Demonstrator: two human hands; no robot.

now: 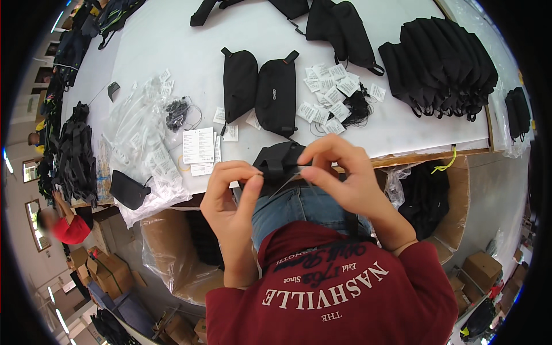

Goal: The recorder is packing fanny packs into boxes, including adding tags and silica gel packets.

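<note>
A black fabric pouch (277,158) lies at the table's near edge, right in front of me, partly behind my fingers. My left hand (231,192) is pinched at the pouch's left side; a tiny dark bit shows at the fingertips, too small to name. Thumb and forefinger of my right hand (344,175) are closed on a thin string (283,188), which slants down to the left over my jeans. Beyond the pouch lie two more black pouches (276,95), each with a loop at one end. White printed tags (332,92) are heaped past my right hand beside tangled black cords (359,108).
Transparent plastic bags (141,129) and white cards (198,145) spread to the left, near a small black pouch (129,190). Stacked black pouches (440,66) fill the far right. Lined cardboard boxes (172,247) stand below the table edge. A person in red (73,230) is at far left.
</note>
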